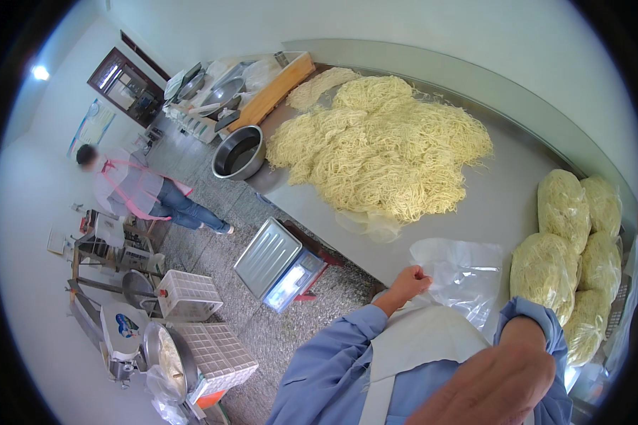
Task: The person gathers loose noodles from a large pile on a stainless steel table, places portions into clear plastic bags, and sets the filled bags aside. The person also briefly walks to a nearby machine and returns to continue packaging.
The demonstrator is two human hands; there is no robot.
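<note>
My left hand (412,284) has its fingers curled together at the edge of a clear plastic bag (465,268), which lies flat on the metal table (515,196) in front of my apron. My right hand (484,385) is raised close to the camera and blurred; its fingertips are cut off or hidden, so its grip does not show. Beyond the bag, a large heap of pale yellow noodles (388,149) spreads over the tabletop. Several filled bags of noodles (545,271) are grouped at the table's right end.
A digital scale (276,265) stands left of the table, near a metal basin (239,154) at its corner. A person in a pink-trimmed apron (138,183) is at the far left. White plastic crates (212,350) and a large metal bowl (170,361) occupy the lower left.
</note>
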